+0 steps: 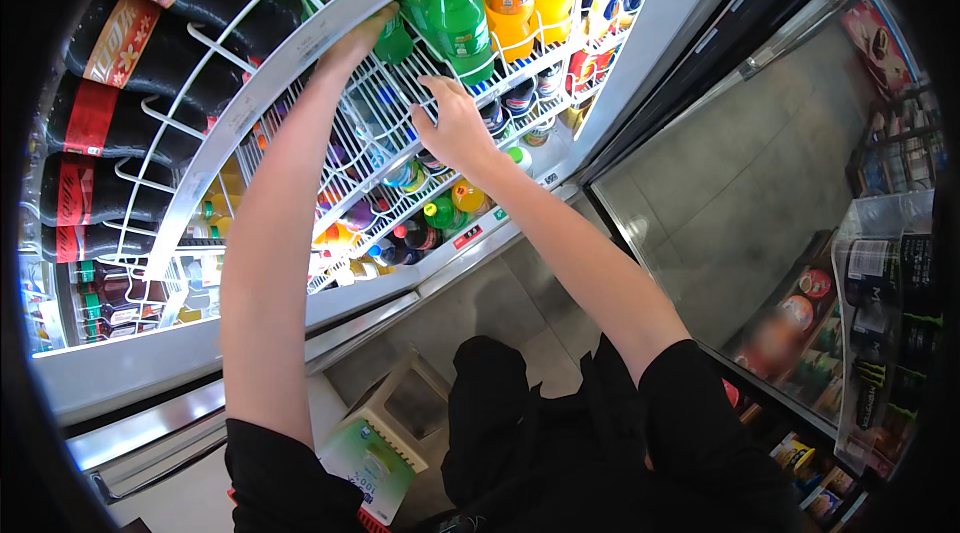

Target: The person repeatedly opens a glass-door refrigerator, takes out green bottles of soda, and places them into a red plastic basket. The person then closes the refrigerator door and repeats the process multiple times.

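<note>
My left hand (361, 36) reaches past the white cooler door post to a green plastic soda bottle (394, 39) on the wire shelf. It touches the bottle's side, but its fingers are partly hidden, so the grip is unclear. Lower and to the right, my right hand (454, 120) is over the front of the white wire shelf (382, 109), thumb and fingers apart, with nothing in it. Just beyond it stands a larger green soda bottle (457, 30), beside orange soda bottles (510, 0).
Dark cola bottles (90, 120) fill the wire racks at left. Lower shelves hold more bottles, including a small green one (445, 213). An open glass door (720, 135) stands at right, near a clear rack of black cans (874, 338). A beige plastic stool (420, 398) and a green-white carton (371, 462) are below.
</note>
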Demonstrator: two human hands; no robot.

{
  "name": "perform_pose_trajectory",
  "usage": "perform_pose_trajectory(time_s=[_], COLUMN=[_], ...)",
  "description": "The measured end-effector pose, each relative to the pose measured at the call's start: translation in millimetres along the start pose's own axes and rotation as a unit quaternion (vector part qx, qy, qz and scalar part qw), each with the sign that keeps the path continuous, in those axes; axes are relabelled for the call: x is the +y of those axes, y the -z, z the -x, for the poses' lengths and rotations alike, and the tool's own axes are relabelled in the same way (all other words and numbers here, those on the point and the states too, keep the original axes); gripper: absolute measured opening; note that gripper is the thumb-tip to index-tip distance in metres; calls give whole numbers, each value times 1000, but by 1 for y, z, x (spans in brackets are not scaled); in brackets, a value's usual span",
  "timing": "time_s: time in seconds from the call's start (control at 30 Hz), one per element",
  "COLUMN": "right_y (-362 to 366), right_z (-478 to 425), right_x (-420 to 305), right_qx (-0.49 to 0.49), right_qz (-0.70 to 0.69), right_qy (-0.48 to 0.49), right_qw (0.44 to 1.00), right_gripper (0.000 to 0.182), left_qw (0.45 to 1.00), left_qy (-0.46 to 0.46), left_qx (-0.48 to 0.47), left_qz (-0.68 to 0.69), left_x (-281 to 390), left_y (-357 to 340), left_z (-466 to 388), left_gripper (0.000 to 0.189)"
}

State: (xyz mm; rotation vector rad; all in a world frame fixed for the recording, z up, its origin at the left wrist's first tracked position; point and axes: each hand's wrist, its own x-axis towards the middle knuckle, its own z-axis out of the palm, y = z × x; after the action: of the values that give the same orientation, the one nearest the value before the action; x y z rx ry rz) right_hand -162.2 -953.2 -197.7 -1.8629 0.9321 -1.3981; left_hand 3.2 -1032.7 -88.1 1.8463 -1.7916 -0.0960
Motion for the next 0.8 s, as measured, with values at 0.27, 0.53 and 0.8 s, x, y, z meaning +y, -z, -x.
perform_pose_trajectory(time_s=[0.27,0.53,0.8], right_y=[15,56,130], right_z=[-11,-14,34], right_x=[-13,-38,-92], right_qx=[-135,-159,-145], right_qz=[21,-67,-13], right_qy=[-105,-93,-159], right_qw=[985,981,977], right_gripper=[75,81,78], left_qw=[979,968,945], left_qy=[-2,-82,-184], left_qx=[161,154,142], left_qz=[122,181,229], left_x=[21,99,187], left_y=[-32,5,49], left_z=[79,156,218], left_gripper=[60,69,80])
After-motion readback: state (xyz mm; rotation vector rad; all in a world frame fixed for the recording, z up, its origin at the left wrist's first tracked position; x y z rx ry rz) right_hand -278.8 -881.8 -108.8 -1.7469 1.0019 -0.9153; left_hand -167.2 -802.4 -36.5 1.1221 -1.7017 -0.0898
